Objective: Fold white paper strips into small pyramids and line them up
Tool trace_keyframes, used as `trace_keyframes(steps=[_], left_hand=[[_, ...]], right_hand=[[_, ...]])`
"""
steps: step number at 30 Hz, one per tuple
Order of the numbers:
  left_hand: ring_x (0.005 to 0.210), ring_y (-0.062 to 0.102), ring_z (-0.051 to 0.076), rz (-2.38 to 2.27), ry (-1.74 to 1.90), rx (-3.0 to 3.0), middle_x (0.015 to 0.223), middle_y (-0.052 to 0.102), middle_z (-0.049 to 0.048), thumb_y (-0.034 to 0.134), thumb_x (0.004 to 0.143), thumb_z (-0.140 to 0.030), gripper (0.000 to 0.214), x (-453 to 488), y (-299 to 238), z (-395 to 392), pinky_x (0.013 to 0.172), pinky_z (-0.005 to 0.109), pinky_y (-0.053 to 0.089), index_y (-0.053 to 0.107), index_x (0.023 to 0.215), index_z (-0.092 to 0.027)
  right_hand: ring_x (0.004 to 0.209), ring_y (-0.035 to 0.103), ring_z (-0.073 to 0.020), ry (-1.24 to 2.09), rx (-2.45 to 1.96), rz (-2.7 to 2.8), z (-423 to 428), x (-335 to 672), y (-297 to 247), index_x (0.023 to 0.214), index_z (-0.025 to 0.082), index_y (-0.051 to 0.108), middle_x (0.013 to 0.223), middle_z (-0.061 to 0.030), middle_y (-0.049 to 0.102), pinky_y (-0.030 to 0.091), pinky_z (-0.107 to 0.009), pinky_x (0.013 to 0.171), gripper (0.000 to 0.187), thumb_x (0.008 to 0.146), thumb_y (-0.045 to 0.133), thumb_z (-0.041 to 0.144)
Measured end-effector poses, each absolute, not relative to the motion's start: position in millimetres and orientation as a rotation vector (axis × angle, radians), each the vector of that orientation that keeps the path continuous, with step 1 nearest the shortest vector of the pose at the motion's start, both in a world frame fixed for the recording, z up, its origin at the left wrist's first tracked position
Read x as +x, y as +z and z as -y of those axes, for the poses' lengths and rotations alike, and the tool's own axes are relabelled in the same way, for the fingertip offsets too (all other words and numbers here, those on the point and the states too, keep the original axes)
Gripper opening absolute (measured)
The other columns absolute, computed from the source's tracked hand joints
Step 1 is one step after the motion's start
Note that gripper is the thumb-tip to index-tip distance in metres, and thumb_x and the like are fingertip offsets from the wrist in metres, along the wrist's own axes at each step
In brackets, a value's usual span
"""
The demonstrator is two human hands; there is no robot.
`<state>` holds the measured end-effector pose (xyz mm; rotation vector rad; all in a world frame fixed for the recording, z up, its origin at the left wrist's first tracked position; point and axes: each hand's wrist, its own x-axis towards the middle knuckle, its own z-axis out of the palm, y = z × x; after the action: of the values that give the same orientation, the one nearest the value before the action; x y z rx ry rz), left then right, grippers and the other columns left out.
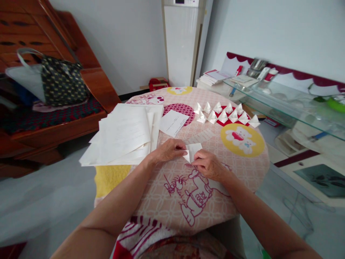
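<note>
A small folded sheet of white paper (194,148) is held between my two hands, low over the patterned tablecloth (156,194). My left hand (170,149) pinches its left side, fingers closed. At its lower right edge my right hand (208,163) has thumb and fingers pressed together on the paper. Just beyond my hands lies a printed white sheet (174,123). Beside it, to the right, is a narrow paper strip (199,136). Several folded white paper pieces (222,117) with pointed tips stand in two rows at the table's far right.
A stack of large white papers (124,133) covers the table's left side. On the left, a wooden bench (94,84) holds a dark patterned bag (60,81). To the right stands a glass shelf (291,111) with booklets (212,76) at its far end. A tall white cabinet-like unit (181,43) rises behind.
</note>
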<state>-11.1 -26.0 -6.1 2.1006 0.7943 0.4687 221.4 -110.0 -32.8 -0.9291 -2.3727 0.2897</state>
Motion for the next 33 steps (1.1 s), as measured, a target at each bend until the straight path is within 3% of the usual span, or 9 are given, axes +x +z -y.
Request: trace_keyframes(steps=[5,16,33], left_hand=[[0.067,0.056,0.012,-0.974,0.48,2.192,0.074,0.064,-0.0006,0.066,0.083,-0.031,0.016,-1.0,-8.2,28.4,0.064,0.024,0.041,0.069,0.079,-0.016],[0.073,0.058,0.014,-1.203,0.542,2.226,0.081,0.064,0.0019,0.068,0.077,-0.019,0.003,8.4,-18.0,35.4,0.071,0.029,0.046,0.067,0.076,-0.016],[0.067,0.057,0.013,-1.336,0.551,2.113,0.071,0.065,0.0008,0.073,0.07,-0.013,0.006,15.7,-14.2,36.3,0.063,0.025,0.041,0.07,0.066,-0.014]], right_hand=[[0.078,0.056,-0.0184,0.311,-0.913,2.362,109.6,223.1,-32.6,0.073,0.02,0.072,0.08,-0.0051,0.063,0.043,-0.031,0.07,0.028,0.083,0.053,0.002],[0.078,0.055,-0.0188,0.358,-0.907,2.396,109.0,225.3,-31.9,0.07,0.019,0.071,0.08,-0.0055,0.061,0.042,-0.032,0.069,0.028,0.08,0.052,0.001],[0.077,0.053,-0.0178,0.354,-0.851,2.376,108.6,224.5,-31.0,0.07,0.018,0.07,0.079,-0.0051,0.059,0.041,-0.031,0.069,0.027,0.081,0.053,0.0]])
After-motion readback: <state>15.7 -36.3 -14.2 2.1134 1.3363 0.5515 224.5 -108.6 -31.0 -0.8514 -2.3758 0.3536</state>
